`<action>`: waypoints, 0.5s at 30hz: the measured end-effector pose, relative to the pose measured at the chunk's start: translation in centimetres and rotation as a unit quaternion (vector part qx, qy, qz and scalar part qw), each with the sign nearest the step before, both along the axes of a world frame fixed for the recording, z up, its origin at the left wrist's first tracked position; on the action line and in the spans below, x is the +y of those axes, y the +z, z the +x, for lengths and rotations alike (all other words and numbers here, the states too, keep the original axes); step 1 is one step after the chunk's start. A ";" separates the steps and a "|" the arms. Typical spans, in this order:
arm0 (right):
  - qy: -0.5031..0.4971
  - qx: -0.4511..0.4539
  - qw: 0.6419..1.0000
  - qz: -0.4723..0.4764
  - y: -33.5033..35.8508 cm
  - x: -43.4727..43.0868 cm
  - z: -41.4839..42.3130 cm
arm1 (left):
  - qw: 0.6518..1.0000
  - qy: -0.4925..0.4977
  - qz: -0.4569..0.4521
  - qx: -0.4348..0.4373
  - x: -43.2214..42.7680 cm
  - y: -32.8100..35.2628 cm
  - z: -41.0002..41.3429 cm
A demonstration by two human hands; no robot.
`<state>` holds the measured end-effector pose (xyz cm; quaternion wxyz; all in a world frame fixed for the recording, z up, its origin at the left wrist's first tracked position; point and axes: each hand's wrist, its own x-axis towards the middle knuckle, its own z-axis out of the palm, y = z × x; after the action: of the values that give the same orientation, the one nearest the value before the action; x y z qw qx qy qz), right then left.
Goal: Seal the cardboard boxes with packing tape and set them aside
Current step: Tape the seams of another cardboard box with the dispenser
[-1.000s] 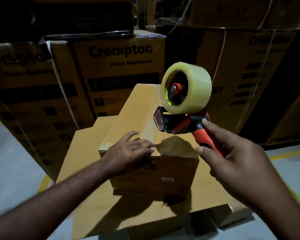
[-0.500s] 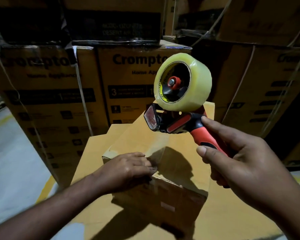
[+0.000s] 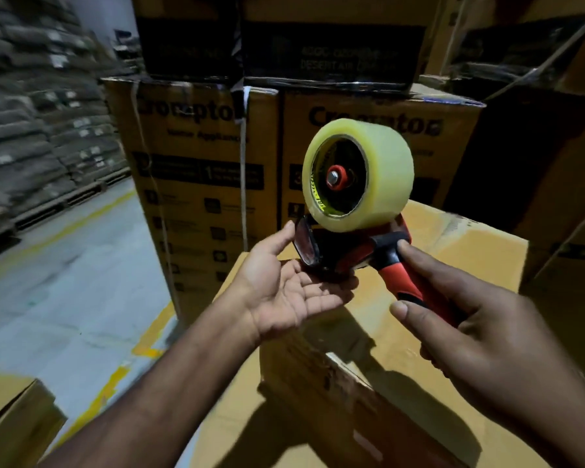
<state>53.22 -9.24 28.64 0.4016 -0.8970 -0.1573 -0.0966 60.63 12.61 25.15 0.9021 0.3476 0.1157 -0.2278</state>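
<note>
A red and black tape dispenser [image 3: 355,251] carries a roll of clear packing tape [image 3: 358,177]. My right hand [image 3: 480,336] grips its red handle and holds it up above a plain cardboard box [image 3: 453,261]. My left hand [image 3: 294,285] is raised palm up under the dispenser's front end, fingers spread, thumb touching the black guard by the blade. The box stands on a larger flat cardboard surface [image 3: 237,423], with its near side in shadow below my hands.
Tall printed appliance cartons [image 3: 196,184] are stacked close behind the box and to the right. Another open carton [image 3: 11,423] sits at the lower left. A grey floor with yellow lines [image 3: 65,292] runs to the left, with stacked sacks [image 3: 31,113] on pallets beyond.
My left hand has lifted off the box's near edge and turned palm up under the dispenser's front. The dispenser has stayed raised, and the view has swung left.
</note>
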 end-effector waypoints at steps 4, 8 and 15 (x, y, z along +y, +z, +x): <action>0.045 -0.009 0.999 -0.027 -1.4 -0.7 1.4 | 0.995 0.059 0.080 0.008 1.5 -1.3 0.9; 0.110 -0.027 0.993 -0.043 -3.2 -0.7 3.1 | 0.982 0.033 0.186 0.021 4.0 -2.4 0.9; 0.170 -0.093 0.977 -0.086 -6.0 0.3 5.0 | 0.950 0.030 0.311 0.009 7.9 -4.4 1.1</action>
<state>58.19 -8.92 22.69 0.3168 -0.8756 -0.3519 -0.0954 61.72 20.54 20.76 0.7546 0.6053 0.1993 -0.1563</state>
